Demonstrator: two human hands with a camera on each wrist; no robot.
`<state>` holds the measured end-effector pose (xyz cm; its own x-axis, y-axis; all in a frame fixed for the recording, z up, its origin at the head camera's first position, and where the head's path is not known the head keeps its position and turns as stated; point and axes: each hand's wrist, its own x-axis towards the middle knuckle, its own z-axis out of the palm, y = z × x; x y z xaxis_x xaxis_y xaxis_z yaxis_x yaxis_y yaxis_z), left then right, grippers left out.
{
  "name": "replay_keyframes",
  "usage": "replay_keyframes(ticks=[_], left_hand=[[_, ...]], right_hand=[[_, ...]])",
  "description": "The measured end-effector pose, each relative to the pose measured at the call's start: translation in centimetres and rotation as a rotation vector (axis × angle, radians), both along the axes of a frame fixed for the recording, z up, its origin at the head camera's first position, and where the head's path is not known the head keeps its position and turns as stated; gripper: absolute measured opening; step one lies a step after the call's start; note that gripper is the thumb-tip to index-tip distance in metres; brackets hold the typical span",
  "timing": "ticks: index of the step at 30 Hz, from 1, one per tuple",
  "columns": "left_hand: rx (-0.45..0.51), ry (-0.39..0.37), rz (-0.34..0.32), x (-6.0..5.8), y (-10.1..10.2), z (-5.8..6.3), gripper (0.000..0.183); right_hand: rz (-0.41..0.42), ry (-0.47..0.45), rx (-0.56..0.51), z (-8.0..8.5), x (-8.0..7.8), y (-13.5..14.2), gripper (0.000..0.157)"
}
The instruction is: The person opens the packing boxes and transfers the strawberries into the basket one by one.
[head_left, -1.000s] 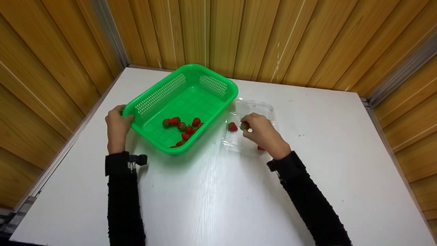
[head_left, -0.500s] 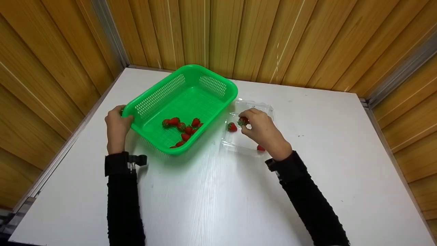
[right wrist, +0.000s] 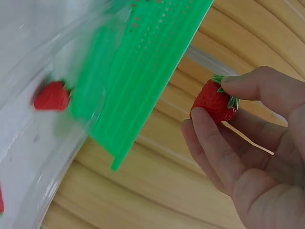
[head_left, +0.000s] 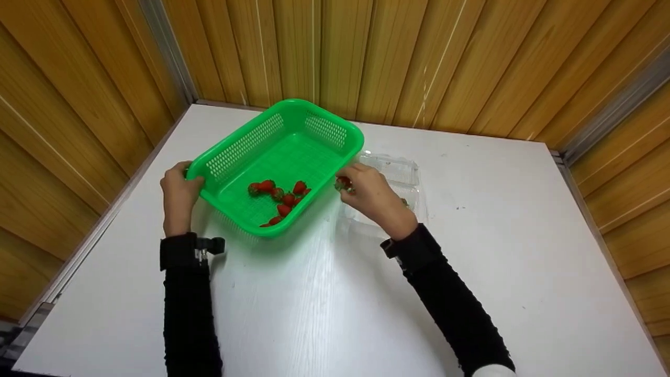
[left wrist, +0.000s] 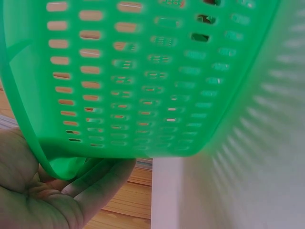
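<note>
A strawberry (right wrist: 213,102) with green leaves is pinched between the thumb and fingers of my right hand (head_left: 376,198), just outside the right side of the green basket (head_left: 314,152). My left hand (head_left: 180,196) grips the basket's near-left rim; in the left wrist view its fingers curl under that rim (left wrist: 66,167). Several strawberries (head_left: 283,209) lie on the basket's floor, gathered toward the near right side. Behind my right hand sits a clear plastic container (head_left: 400,170), partly hidden by it. The right wrist view shows another strawberry (right wrist: 52,96) in that container.
The white table (head_left: 293,309) carries everything. Wood-patterned walls (head_left: 392,63) rise at the back and both sides, with metal posts (head_left: 167,52) at the corners. The basket reaches close to the back edge of the table.
My right hand has lifted the strawberry from over the clear container and carried it left toward the basket. The left hand and the basket stay put.
</note>
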<state>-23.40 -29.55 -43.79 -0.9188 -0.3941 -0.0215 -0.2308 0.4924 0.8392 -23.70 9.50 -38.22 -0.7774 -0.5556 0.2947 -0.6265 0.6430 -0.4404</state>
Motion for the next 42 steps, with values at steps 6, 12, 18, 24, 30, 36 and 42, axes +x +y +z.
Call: replay_keyframes(ticks=[6,12,18,24,30,36,42], left_hand=[[0.025,-0.005,-0.008,-0.5,0.6,0.3,0.054],[0.016,0.008,-0.011,-1.0,1.1,0.4,0.054],[0.002,0.017,-0.004,-1.0,1.0,0.5,0.053],[0.003,0.003,0.001,-1.0,0.8,0.6,0.053],[0.014,0.006,0.008,-0.5,0.4,0.4,0.053],[0.013,0.012,0.011,-0.1,0.1,0.2,0.053],[0.012,-0.005,0.013,0.1,-0.1,0.1,0.054]], right_hand=[[0.079,-0.042,0.006,-0.1,-0.3,-3.7,0.026],[0.103,-0.104,0.023,-0.9,-1.5,-6.4,0.028],[0.104,-0.145,0.034,-1.5,-2.3,-7.8,0.031],[0.112,-0.162,0.042,-1.5,-2.1,-8.4,0.031],[0.15,-0.17,0.055,-1.3,-1.9,-8.7,0.03],[0.203,-0.167,0.045,-1.2,-1.6,-7.9,0.03],[0.224,-0.082,0.007,-1.1,-1.2,-4.3,0.027]])
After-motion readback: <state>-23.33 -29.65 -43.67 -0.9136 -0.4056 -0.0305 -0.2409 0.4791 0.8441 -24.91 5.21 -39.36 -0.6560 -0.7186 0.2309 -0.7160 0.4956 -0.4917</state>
